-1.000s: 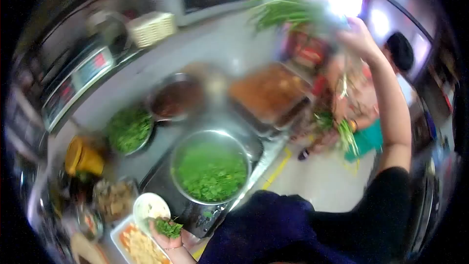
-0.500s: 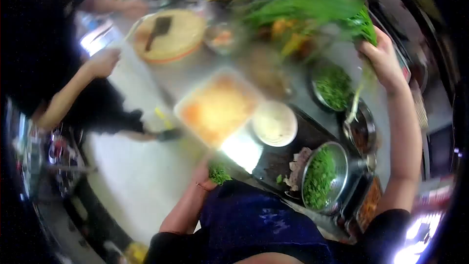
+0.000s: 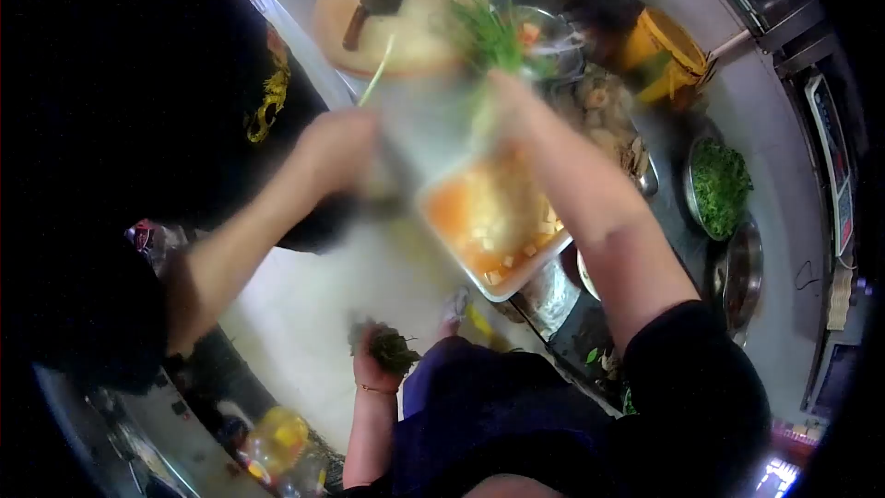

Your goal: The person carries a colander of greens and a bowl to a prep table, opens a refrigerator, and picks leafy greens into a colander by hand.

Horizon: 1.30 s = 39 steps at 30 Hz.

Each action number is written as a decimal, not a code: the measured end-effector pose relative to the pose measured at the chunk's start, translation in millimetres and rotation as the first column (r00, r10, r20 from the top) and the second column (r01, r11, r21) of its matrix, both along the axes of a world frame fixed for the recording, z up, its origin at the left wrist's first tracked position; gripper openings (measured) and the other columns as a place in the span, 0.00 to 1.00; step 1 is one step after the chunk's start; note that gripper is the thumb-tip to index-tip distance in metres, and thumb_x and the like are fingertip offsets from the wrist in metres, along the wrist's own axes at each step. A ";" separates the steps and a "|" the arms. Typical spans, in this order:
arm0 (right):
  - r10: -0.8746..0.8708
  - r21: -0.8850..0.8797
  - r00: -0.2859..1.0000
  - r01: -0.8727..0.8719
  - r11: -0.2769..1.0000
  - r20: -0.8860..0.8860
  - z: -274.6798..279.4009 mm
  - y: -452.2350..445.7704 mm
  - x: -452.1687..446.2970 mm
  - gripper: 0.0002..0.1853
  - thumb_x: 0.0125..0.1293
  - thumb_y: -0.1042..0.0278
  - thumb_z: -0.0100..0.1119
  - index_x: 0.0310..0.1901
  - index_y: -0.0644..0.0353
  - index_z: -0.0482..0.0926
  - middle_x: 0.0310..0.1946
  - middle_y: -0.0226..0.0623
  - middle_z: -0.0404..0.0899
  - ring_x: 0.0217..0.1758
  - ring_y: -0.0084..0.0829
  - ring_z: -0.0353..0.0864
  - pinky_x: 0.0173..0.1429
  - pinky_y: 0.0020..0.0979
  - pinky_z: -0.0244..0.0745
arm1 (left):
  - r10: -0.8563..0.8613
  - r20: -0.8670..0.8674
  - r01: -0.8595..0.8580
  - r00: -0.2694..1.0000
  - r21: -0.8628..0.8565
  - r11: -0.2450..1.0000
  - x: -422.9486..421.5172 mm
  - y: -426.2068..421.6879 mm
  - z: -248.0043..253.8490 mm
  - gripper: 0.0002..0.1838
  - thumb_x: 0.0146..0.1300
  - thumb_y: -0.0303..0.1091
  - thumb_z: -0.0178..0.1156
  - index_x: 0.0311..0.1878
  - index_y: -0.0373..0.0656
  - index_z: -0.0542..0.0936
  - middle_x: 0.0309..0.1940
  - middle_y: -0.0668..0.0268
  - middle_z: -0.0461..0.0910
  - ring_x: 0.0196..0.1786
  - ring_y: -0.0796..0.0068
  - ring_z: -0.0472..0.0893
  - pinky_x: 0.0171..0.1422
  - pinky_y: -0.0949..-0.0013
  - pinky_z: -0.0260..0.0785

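Note:
Low over the floor, my left hand (image 3: pixel 373 369) is closed round a clump of dark green leafy herbs (image 3: pixel 395 350). My right hand (image 3: pixel 509 103) reaches across the table, gripping a bunch of scallions (image 3: pixel 489 37); motion blurs it. Its green leaves point toward the round cutting board (image 3: pixel 406 32), where a cleaver (image 3: pixel 373 9) lies. Beneath my right forearm is a white tray (image 3: pixel 498 296) with orange liquid and pale cubes. A co-worker's blurred hand (image 3: pixel 341 149) is left of my right hand, near a thin pale stalk (image 3: pixel 378 72); whether it holds the stalk, I cannot tell.
Along the right stand a bowl of chopped greens (image 3: pixel 721 186), a metal bowl (image 3: pixel 745 267) and a yellow bucket (image 3: pixel 666 51). A scale (image 3: pixel 831 166) lies at the far right. The co-worker's dark-clothed body (image 3: pixel 111 175) fills the left side. A yellow-capped bottle (image 3: pixel 277 438) is at lower left.
My right hand has carried the scallions from the far right toward the cutting board. The co-worker has come closer, an arm now over the table edge. My left hand still holds the herbs.

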State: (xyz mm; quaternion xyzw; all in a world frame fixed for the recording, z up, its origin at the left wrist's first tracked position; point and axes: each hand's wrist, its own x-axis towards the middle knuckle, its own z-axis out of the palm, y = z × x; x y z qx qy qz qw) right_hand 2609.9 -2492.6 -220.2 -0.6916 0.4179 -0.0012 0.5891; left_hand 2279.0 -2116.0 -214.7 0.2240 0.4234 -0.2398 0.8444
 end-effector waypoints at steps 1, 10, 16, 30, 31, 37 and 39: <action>-0.046 0.069 0.997 0.042 0.997 0.056 -26.1 10.8 4.2 0.17 0.50 0.63 0.63 0.35 0.70 0.77 0.24 0.42 0.79 0.16 0.34 0.76 0.28 0.39 0.75 | 0.001 0.052 -0.001 0.999 -0.009 1.000 0.4 6.3 -0.1 0.13 0.63 0.48 0.55 0.30 0.51 0.77 0.24 0.68 0.78 0.27 0.67 0.77 0.29 0.59 0.71; -0.375 0.557 0.921 0.259 0.789 0.104 -18.6 94.6 -35.0 0.21 0.49 0.74 0.67 0.45 0.71 0.74 0.41 0.48 0.77 0.39 0.39 0.77 0.44 0.39 0.74 | 0.015 0.007 -0.015 1.000 0.019 1.000 -3.4 -1.1 -0.4 0.12 0.61 0.48 0.58 0.31 0.50 0.78 0.26 0.66 0.79 0.29 0.67 0.78 0.34 0.57 0.73; 0.254 -0.371 0.808 -0.047 0.927 0.532 38.3 85.9 -197.8 0.31 0.56 0.71 0.63 0.59 0.67 0.61 0.52 0.47 0.72 0.51 0.37 0.74 0.54 0.36 0.71 | -0.233 0.113 0.233 0.966 0.017 0.972 6.2 -42.3 45.4 0.12 0.61 0.47 0.58 0.34 0.48 0.78 0.28 0.63 0.80 0.31 0.68 0.79 0.35 0.65 0.74; -0.440 -0.688 0.892 0.253 0.680 -0.107 114.9 -81.7 -742.8 0.21 0.59 0.61 0.57 0.51 0.64 0.74 0.46 0.52 0.79 0.50 0.43 0.79 0.55 0.39 0.72 | -0.793 0.323 0.831 0.517 0.033 0.556 -73.8 -260.7 89.8 0.11 0.59 0.42 0.60 0.41 0.47 0.77 0.35 0.68 0.78 0.42 0.72 0.77 0.50 0.69 0.71; -0.523 -0.521 0.818 0.347 0.780 -0.239 103.5 -99.1 -767.1 0.25 0.60 0.57 0.58 0.54 0.66 0.72 0.47 0.55 0.78 0.51 0.43 0.79 0.56 0.39 0.72 | -0.789 0.275 0.813 0.550 0.040 0.581 -100.1 -279.7 91.3 0.14 0.59 0.48 0.59 0.41 0.49 0.77 0.32 0.67 0.79 0.37 0.69 0.79 0.38 0.65 0.73; -0.300 -0.442 0.926 0.175 0.880 -0.231 48.5 -99.5 -734.8 0.36 0.58 0.45 0.58 0.62 0.63 0.66 0.57 0.54 0.70 0.61 0.48 0.70 0.63 0.44 0.66 | -0.923 0.232 0.951 0.306 -0.130 0.282 -188.1 -311.6 48.5 0.15 0.59 0.46 0.61 0.43 0.46 0.78 0.36 0.65 0.80 0.41 0.65 0.78 0.50 0.59 0.72; -0.142 -0.534 0.989 0.136 0.834 0.030 48.2 -73.4 -719.6 0.32 0.52 0.52 0.63 0.59 0.55 0.70 0.50 0.52 0.74 0.51 0.47 0.74 0.53 0.46 0.70 | -0.919 0.216 0.935 0.331 -0.206 0.288 -207.9 -313.4 48.2 0.15 0.60 0.46 0.60 0.43 0.45 0.78 0.37 0.64 0.80 0.42 0.64 0.78 0.52 0.59 0.71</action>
